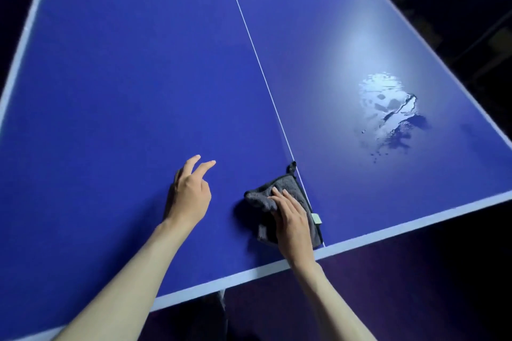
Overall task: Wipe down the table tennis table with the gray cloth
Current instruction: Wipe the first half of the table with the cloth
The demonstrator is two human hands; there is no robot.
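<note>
Pressing flat on the gray cloth (288, 202), the right hand (291, 219) is lying with fingers straight, just left of the table tennis table's (110, 77) white centre line (257, 61). Left hand (191, 194) is hovering open farther left of that line, holding nothing. Water puddle (390, 113) is sitting well right of it.

The right hand (291, 219) is resting flat on the folded gray terry cloth (288, 191) on the blue table tennis table (124, 77); the left hand (191, 191) is hovering beside it, fingers extended.

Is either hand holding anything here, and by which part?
The right hand presses flat on the gray cloth, over its near middle; no grip. The left hand holds nothing.
</note>
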